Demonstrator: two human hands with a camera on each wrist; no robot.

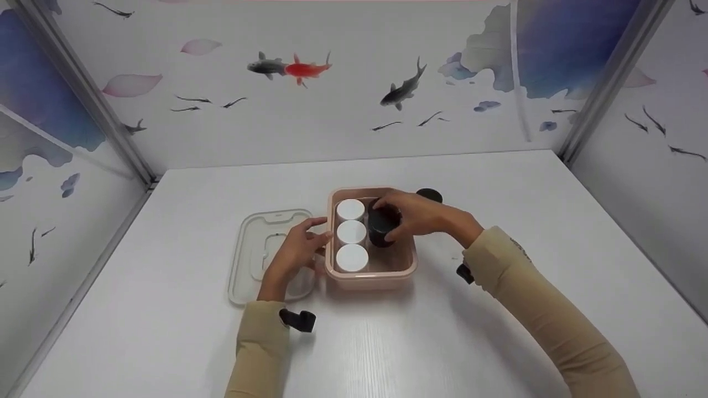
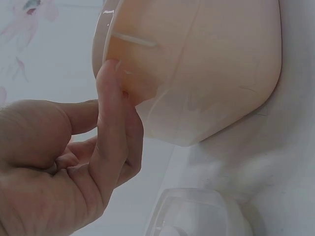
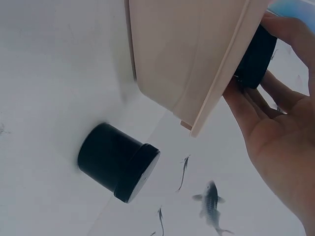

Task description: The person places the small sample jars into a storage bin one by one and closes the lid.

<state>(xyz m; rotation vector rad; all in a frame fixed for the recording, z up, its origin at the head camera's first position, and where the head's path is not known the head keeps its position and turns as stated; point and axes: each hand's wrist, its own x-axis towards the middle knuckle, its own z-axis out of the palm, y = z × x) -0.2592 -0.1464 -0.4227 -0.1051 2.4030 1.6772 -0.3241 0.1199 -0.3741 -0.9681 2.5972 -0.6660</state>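
Observation:
A pink rectangular plastic box (image 1: 371, 275) stands on the table. Along its left side sit three jars with white lids (image 1: 352, 232) in a row. My right hand (image 1: 418, 214) reaches over the box's right rim and grips a black jar (image 1: 384, 222) by its lid, thumb on one side and fingers on the other. In the right wrist view, the box wall hides the lower part of that jar (image 3: 257, 56). My left hand (image 1: 297, 247) touches the outside of the box's left wall, its fingertips right at the rim in the left wrist view.
Left of the box lies a translucent lid (image 1: 243, 260), partly under my left hand. Another black jar (image 3: 110, 157) stands upright on the table (image 1: 182, 232) behind and right of the box, mostly hidden by my right hand in the head view. Printed panels border the table.

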